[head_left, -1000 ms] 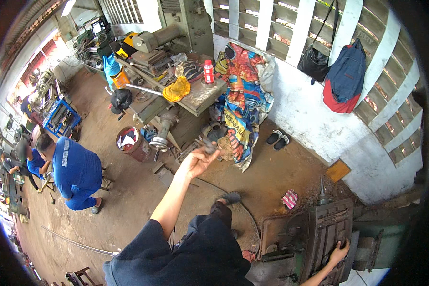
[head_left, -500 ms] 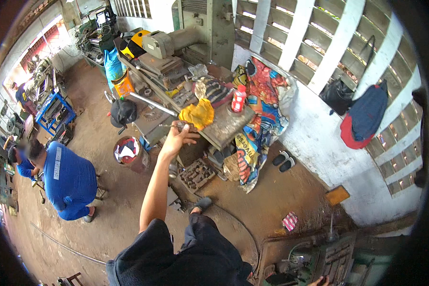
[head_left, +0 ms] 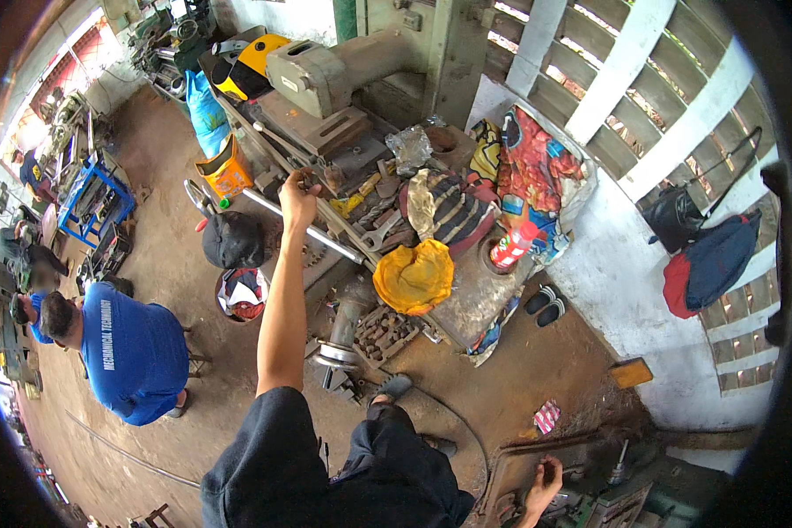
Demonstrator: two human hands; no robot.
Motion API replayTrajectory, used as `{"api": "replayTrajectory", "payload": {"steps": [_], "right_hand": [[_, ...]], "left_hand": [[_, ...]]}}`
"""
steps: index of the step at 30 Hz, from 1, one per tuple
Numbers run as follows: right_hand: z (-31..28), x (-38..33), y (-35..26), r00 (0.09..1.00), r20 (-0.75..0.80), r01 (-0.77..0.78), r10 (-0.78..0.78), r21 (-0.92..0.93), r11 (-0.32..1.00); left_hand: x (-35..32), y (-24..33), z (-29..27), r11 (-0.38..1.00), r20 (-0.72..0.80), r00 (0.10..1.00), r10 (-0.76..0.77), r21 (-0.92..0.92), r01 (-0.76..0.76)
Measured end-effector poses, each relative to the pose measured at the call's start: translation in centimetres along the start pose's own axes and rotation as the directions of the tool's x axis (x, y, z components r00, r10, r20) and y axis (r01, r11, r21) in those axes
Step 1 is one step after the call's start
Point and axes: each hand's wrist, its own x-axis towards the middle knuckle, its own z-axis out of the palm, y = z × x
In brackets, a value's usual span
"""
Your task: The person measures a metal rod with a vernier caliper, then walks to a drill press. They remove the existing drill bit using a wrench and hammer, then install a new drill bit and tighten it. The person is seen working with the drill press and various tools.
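Note:
My left hand (head_left: pixel 299 201) is stretched out over the cluttered metal bench (head_left: pixel 453 319), its fingers closed around something small and dark that I cannot make out. Close by it lie a long metal bar (head_left: pixel 326 244), a yellow-handled tool (head_left: pixel 352 204) and a large wrench (head_left: pixel 380 236). A yellow cap-like cloth (head_left: pixel 414 277) covers the bench's near corner, with a striped cloth bundle (head_left: pixel 449 211) behind it. My right hand (head_left: pixel 544 484) hangs at the lower right above a machine (head_left: pixel 620 506), fingers loosely bent and apart, nothing visible in them.
A red bottle (head_left: pixel 513 246) stands on the bench. A black cap (head_left: pixel 232 241) hangs beside an orange container (head_left: pixel 229 167). Below are a bin of rags (head_left: pixel 243 295) and a tray of metal pieces (head_left: pixel 387 336). A person in blue (head_left: pixel 136 352) is at the left; slippers (head_left: pixel 546 305) lie by the wall.
My left hand has moved farther away and slightly left, from beside the yellow cloth to over the bench's tools. My right hand has come further into view at the lower right.

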Motion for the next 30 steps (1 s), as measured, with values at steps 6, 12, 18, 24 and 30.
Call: {"api": "replayTrajectory", "payload": {"steps": [6, 12, 18, 24, 30], "right_hand": [[3.5, 2.3, -2.7, 0.995, 0.084, -0.051, 0.054, -0.033, 0.998], [6.5, 4.4, -6.4, 0.984, 0.175, -0.020, 0.036, -0.091, 0.996], [6.9, 3.9, -5.7, 0.979, 0.189, -0.070, 0.078, -0.049, 0.996], [7.6, 4.3, -6.1, 0.978, 0.186, -0.066, 0.092, -0.138, 0.988], [9.8, 5.8, -9.3, 0.967, 0.254, 0.031, 0.011, -0.162, 0.986]], "left_hand": [[3.3, -1.2, 0.3, 0.997, -0.038, 0.997, 0.066, 0.035, -0.065], [4.4, -2.1, 1.8, 0.985, -0.038, 0.994, 0.101, 0.146, -0.095], [4.4, -1.3, 0.8, 0.985, -0.033, 0.989, 0.143, 0.105, -0.139], [4.2, 5.2, -0.6, 0.973, -0.112, 0.972, 0.208, -0.074, -0.217], [5.9, 6.2, 4.3, 0.947, 0.032, 0.976, 0.218, 0.236, -0.219]]}}
